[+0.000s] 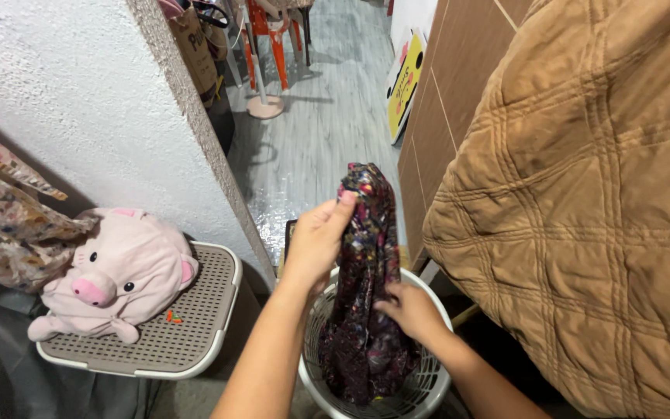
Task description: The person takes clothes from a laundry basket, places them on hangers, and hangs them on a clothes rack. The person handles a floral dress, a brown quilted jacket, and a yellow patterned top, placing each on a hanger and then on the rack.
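Garment (pixel 366 256) gripped—both hands, yellow sign (pixel 406 81) beyond

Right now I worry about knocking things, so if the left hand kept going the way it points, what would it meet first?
The left hand points up and away; beyond the dark floral cloth it grips, only grey floor shows, though depth is unclear.

Single head-worn view, steeply downward and close over a white laundry basket (pixel 436 380), hallway floor (pixel 327 116) beyond.

A white laundry basket (pixel 436 299) holds a dark floral garment (pixel 367 310).
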